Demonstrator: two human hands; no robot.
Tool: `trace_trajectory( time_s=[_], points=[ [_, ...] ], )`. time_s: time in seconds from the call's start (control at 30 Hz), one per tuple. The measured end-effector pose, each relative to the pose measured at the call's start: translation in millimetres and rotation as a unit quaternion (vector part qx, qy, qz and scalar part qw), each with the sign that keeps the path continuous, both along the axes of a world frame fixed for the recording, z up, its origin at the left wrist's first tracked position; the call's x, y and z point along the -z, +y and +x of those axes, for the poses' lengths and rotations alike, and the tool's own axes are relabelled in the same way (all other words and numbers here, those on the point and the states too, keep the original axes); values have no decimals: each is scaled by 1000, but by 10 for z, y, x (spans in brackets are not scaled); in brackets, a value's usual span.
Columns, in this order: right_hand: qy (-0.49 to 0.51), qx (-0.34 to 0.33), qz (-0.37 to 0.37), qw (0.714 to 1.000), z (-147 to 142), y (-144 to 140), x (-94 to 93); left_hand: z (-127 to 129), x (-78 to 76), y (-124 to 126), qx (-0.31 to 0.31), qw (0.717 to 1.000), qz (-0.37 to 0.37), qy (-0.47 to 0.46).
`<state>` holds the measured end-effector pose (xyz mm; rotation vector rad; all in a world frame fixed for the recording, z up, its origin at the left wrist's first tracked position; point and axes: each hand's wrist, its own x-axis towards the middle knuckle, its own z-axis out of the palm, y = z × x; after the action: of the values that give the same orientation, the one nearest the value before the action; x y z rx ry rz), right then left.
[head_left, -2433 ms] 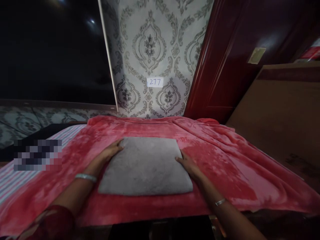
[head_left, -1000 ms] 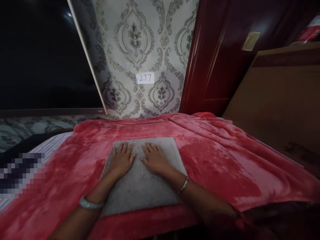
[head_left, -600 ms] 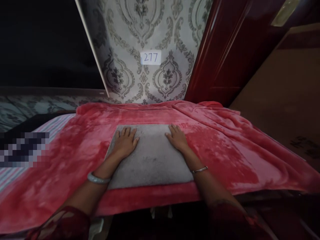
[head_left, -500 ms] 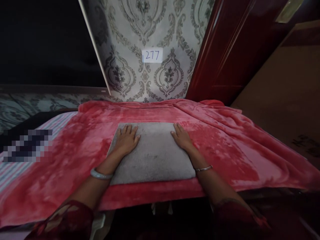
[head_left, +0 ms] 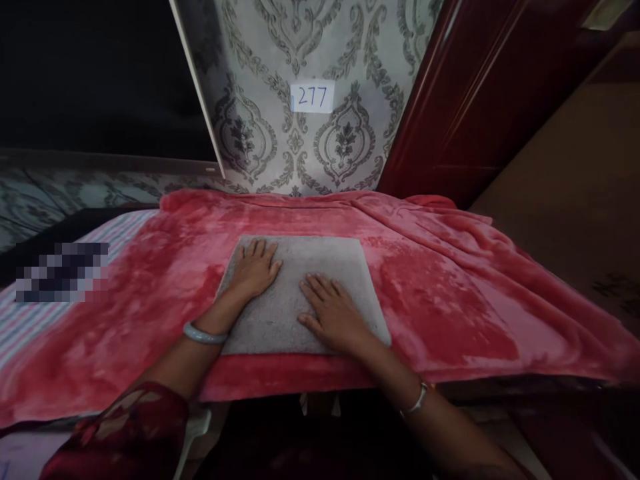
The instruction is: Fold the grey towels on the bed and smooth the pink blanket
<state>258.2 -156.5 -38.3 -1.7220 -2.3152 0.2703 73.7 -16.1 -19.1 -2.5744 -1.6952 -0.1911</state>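
A grey, soft-looking rectangular cloth [head_left: 295,257] lies flat on a red and pink plush blanket [head_left: 430,293]. It may be folded; I cannot tell. My left hand [head_left: 255,268] rests palm down on the cloth's far left part, fingers spread and holding nothing. Palm down on the middle right of the cloth is my right hand [head_left: 331,312], its fingers stretched out and apart. A bangle circles each wrist.
Striped fabric [head_left: 120,230] shows at the left beside a pixelated dark patch. Behind stand a dark screen [head_left: 100,73] and a patterned wall bearing a "277" paper [head_left: 313,97]. A dark red panel [head_left: 450,100] and a large cardboard box [head_left: 565,167] rise on the right.
My right hand has moved from the cloth's far right corner inward and nearer to me. My left hand stays in its place on the cloth. The view has shifted slightly.
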Motion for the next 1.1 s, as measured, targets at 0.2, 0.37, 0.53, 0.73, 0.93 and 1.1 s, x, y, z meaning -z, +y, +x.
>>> trace_trajectory(
  time_s=[0.2,0.37,0.53,0.73,0.93,1.1],
  points=[
    [31,119,-10,992,693,-43,150,-22,37,35,1,1000,-9,-5],
    [81,142,18,986,890,-105,345,-7,35,29,3,1000,-4,-13],
    [93,139,14,986,900,-82,325,-58,-77,26,13,998,-55,-38],
    [33,120,58,991,449,-114,-101,-313,-211,-480,69,994,-46,-76],
    [-15,-32,34,999,-274,-82,-117,-476,90,-1011,114,992,-22,-46],
    [-38,-37,39,998,-261,-90,19,-485,293,-1051,89,995,27,-26]
  ],
)
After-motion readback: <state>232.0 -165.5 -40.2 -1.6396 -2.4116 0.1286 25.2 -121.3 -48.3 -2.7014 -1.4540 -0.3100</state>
